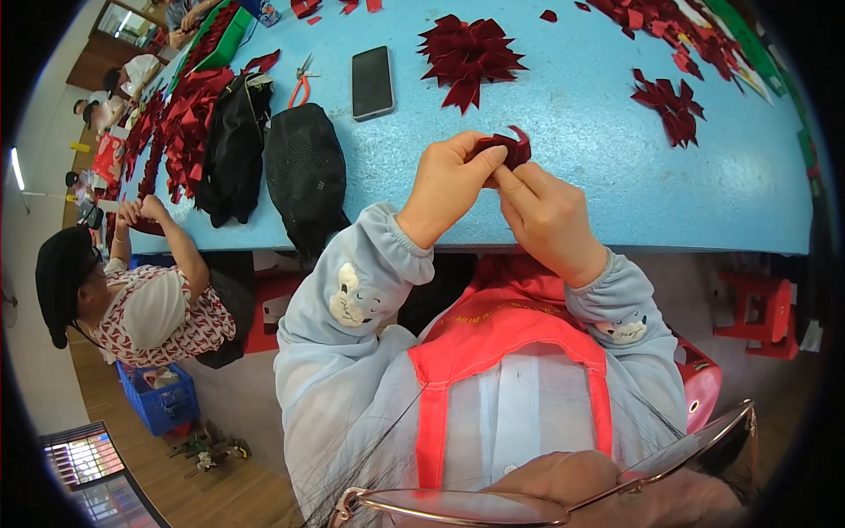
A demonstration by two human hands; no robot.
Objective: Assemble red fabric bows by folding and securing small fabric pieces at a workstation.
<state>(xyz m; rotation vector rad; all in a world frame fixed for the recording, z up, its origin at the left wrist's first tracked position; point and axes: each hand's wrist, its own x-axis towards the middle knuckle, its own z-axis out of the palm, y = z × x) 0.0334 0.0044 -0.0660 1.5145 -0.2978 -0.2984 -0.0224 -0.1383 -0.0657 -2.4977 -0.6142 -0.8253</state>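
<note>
Between my two hands, just above the table's near edge, is a folded dark red ribbon piece (510, 153) with a curled end sticking up. My left hand (447, 183) pinches it between thumb and fingers. My right hand (547, 209) grips its lower right side, fingertips close to the left thumb. Beyond my hands lies a pile of dark red ribbon bows (469, 58) with pointed ends. A smaller dark red bow (669, 107) rests farther right. Part of the held piece is hidden behind my fingers.
A black phone (372, 83), red-handled pliers (301, 84) and black bags (306, 172) lie left on the blue table (563, 114). Red ribbon heaps (656, 26) are at far right. A co-worker (145, 290) sits at left. A red stool (757, 312) stands at right.
</note>
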